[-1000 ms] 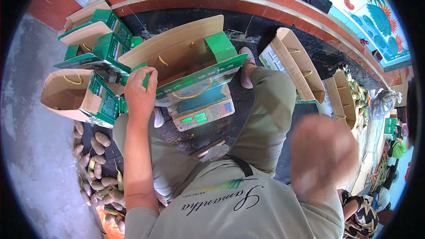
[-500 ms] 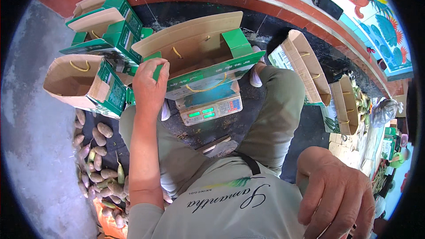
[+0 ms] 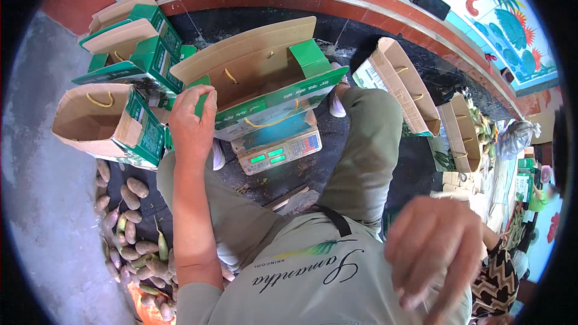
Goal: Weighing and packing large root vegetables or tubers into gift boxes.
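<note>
A green and brown cardboard carton (image 3: 253, 54) stands open-topped on a digital scale (image 3: 282, 155) between my knees. At the carton's near left corner, my left hand (image 3: 194, 114) is closed round its edge beside a green flap; part of the grip is hidden. Yellow cord handles show on its walls, and the scale's displays glow green. My right hand (image 3: 433, 253) is raised at the lower right, away from the carton. It is blurred, with its fingers hanging down partly apart and nothing visible in them.
Several open cartons (image 3: 90, 114) stand at the left, and two more (image 3: 403, 84) at the right. Long root vegetables (image 3: 137, 187) lie on the floor at lower left. A dark phone-like object (image 3: 429, 1) rests on the far ledge. Another person's patterned sleeve (image 3: 497, 277) shows at right.
My right hand has shifted up and left and is now smeared. My left hand stays on the carton's edge. The view has swung slightly, uncovering another person at right.
</note>
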A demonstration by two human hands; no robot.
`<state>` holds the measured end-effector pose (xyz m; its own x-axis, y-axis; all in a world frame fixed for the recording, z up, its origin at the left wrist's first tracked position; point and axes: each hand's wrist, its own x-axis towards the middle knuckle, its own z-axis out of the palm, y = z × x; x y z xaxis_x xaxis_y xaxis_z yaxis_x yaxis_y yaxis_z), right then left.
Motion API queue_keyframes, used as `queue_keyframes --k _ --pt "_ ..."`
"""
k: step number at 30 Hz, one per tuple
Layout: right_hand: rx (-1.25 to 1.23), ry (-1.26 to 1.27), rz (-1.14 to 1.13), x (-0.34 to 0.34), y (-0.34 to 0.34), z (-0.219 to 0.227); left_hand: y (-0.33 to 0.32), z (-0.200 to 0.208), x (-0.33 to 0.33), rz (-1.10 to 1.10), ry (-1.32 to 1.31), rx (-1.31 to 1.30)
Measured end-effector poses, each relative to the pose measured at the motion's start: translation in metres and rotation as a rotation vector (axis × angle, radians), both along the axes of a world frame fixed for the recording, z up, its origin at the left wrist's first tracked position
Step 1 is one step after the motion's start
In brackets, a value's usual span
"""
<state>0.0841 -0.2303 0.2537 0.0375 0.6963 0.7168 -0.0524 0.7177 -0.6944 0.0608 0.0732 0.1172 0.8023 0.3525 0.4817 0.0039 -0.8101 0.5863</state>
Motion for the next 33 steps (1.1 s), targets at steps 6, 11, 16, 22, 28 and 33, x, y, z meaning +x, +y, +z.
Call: queue_keyframes --k 6,11,16,22,28,33 --pt "-0.381 0.149 -0.715 -0.007 -0.036 -0.049 -0.004 0.003 0.001 -0.005 -0.006 -0.059" --pt "-0.621 0.293 -1.215 0.01 -0.086 -0.097 0.003 0.005 -0.008 0.029 -0.07 -0.107" --pt "-0.892 0.134 -1.84 0.031 -0.179 -0.184 0.01 0.018 -0.03 0.097 -0.189 -0.144" --pt "-1.437 -0.194 -1.723 -0.013 -0.238 -0.296 0.037 0.012 -0.09 0.298 -0.258 -0.259" --pt "-1.616 -0.093 -1.449 -0.045 -0.208 -0.308 0.061 -0.035 -0.144 0.486 -0.076 -0.151" --pt "-1.77 -0.269 -1.438 -0.043 -0.212 -0.322 0.072 -0.086 -0.169 0.484 0.036 -0.001"
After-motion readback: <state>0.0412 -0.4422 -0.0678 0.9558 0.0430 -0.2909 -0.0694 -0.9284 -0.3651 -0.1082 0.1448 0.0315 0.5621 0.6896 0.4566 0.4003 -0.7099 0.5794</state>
